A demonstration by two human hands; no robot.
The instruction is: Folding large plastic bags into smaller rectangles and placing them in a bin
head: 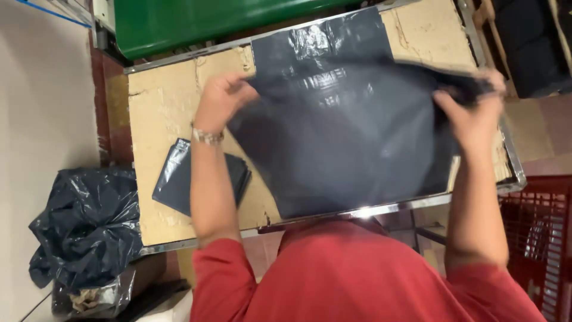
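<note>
My left hand (pixel 219 98) and my right hand (pixel 473 113) each grip an upper corner of a large dark grey plastic bag (pixel 339 143), holding it stretched and lifted over the cardboard-covered table (pixel 164 113). The bag is motion-blurred and hangs down toward the table's near edge. Another flat dark grey bag (pixel 322 39) lies on the table behind it, partly hidden. A small stack of folded dark grey bags (pixel 176 179) lies under my left forearm. A metal bracelet sits on my left wrist.
A metal rim (pixel 393 207) frames the table. A green bin or panel (pixel 202 21) stands beyond the far edge. A stuffed black bin bag (pixel 83 223) sits on the floor at the left. A red plastic crate (pixel 539 238) stands at the right.
</note>
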